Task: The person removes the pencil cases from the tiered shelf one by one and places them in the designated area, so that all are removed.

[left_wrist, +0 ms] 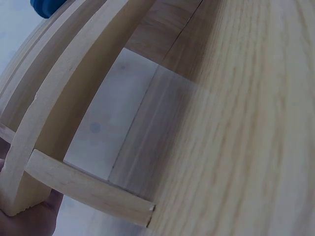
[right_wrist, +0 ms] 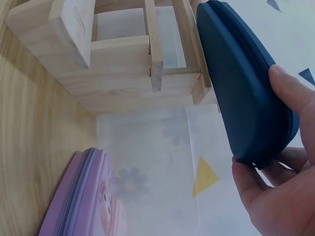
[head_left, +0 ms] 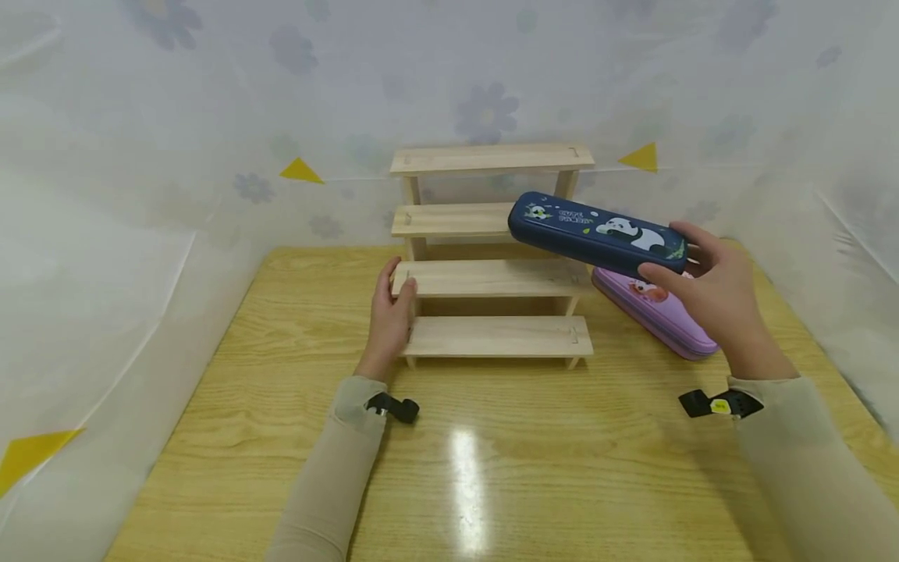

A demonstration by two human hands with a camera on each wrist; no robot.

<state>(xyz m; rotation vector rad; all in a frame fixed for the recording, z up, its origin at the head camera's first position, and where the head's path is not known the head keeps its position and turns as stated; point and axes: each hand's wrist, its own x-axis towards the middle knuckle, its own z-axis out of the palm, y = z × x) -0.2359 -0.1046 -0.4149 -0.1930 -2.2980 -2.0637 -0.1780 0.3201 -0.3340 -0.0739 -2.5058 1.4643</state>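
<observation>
My right hand (head_left: 723,293) grips the right end of a dark blue zippered pencil case (head_left: 597,234) with a panda picture on its lid. The case is raised in front of the right side of a four-tier wooden shelf rack (head_left: 492,337), overlapping its second tier from the top in the head view. In the right wrist view, thumb and fingers clasp the end of the case (right_wrist: 246,83). My left hand (head_left: 389,320) holds the left end of the rack's third tier from the top, thumb on the board; the left wrist view shows fingers (left_wrist: 34,221) around its end.
A pink-purple pencil case (head_left: 660,312) lies on the wooden table (head_left: 527,468) right of the rack, partly covered by the blue case and right hand. Behind the rack hangs a white flower-patterned curtain (head_left: 351,86) with yellow triangles; similar sheeting flanks both sides.
</observation>
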